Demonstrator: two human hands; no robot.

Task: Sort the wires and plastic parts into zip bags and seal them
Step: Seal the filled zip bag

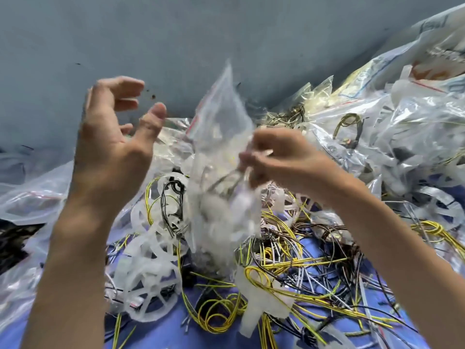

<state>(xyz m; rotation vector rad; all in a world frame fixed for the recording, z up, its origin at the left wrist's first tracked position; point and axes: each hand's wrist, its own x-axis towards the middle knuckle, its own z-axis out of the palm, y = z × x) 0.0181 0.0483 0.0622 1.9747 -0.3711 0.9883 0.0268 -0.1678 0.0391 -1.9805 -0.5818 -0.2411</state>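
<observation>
Your left hand (113,147) was raised to the left of the bag (221,114), palm turned toward it. Its fingers were spread and slack, holding nothing, and its thumb stood near the bag's edge without touching it.

Your right hand (284,159) had its fingers curled and pinched the bag at mid-height. The bag was clear with a red strip near its top edge. It stood roughly upright in the air between your hands, above the pile. Its lower part was blurred. Pale plastic and thin wire showed through it, but whether the seal was closed could not be told.

Below the bag, loose wires (276,260) lay tangled on a blue cloth (163,331): yellow, black, white and brown. White spoked plastic parts (151,280) lay among them, mostly at lower left, with some wire threaded through them.

Filled bags (402,109) were heaped at right, up against a grey-blue wall (176,34). More clear bags (30,197) lay flat at left, beside your left forearm.
</observation>
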